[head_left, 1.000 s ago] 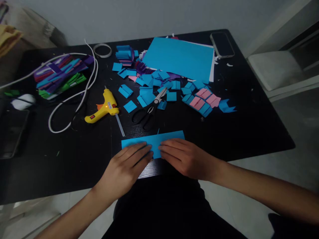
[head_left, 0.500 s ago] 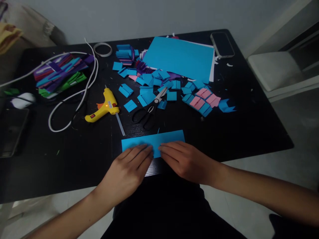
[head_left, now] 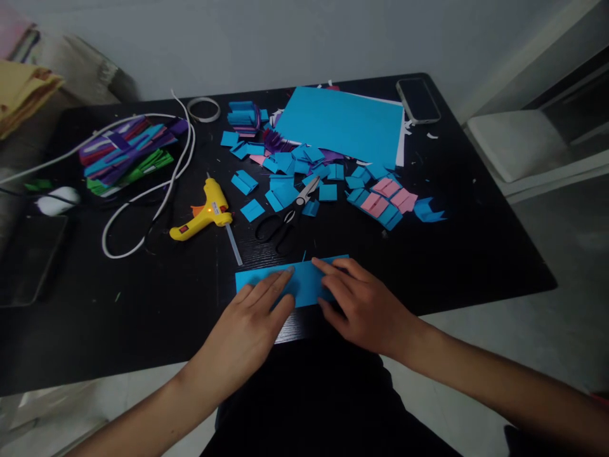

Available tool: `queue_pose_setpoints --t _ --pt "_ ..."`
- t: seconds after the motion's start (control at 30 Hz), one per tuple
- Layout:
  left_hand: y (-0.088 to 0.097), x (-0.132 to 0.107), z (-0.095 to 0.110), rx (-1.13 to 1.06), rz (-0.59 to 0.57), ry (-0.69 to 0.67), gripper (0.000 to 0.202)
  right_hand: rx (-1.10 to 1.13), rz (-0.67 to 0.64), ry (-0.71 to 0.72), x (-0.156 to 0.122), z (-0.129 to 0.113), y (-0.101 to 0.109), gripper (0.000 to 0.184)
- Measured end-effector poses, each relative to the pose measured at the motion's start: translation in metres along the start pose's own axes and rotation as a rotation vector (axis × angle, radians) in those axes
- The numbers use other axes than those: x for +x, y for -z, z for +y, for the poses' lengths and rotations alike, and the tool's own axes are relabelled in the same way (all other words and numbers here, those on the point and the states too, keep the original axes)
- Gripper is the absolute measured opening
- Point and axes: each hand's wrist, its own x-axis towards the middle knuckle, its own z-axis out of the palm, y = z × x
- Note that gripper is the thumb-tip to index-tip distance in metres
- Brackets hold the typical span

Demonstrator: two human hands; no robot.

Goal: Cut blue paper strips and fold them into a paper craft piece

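Observation:
A long blue paper strip (head_left: 304, 282) lies near the front edge of the black table (head_left: 451, 254). My left hand (head_left: 252, 330) rests flat on its left half, fingers stretched out and pressing down. My right hand (head_left: 364, 304) lies on the right half, fingers extended flat over the paper. Neither hand grips anything. Black-handled scissors (head_left: 285, 219) lie just beyond the strip, and a yellow glue gun (head_left: 204, 216) with a lit lamp sits to their left.
Several small folded blue and pink paper pieces (head_left: 380, 200) are scattered mid-table. A large blue sheet (head_left: 342, 124) and a phone (head_left: 417, 99) lie at the back. Colored strips (head_left: 126, 152), a white cable (head_left: 157, 190) and a tape roll (head_left: 203, 109) are at left.
Both hands slid forward over the strip, fingers now reaching its far edge. The view shifted slightly downward, so the table appears lower in frame.

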Motion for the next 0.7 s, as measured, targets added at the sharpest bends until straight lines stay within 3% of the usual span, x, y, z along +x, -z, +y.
queue_pose_setpoints --t 0.17,0.37,0.53,0.7 --pt "-0.002 0.002 0.000 0.046 0.022 0.016 0.032 -0.002 0.008 -0.131 -0.014 0.009 0.012 0.016" --pt "-0.002 0.020 0.016 0.145 0.063 0.041 0.050 -0.068 0.010 -0.211 -0.022 0.012 0.017 0.041" --pt "-0.017 0.032 0.030 0.259 0.069 0.178 0.058 -0.104 0.014 -0.223 -0.024 0.011 0.014 0.014" --pt "-0.017 0.020 0.023 0.317 0.093 0.193 0.057 -0.106 0.012 -0.215 -0.024 0.014 0.014 0.013"
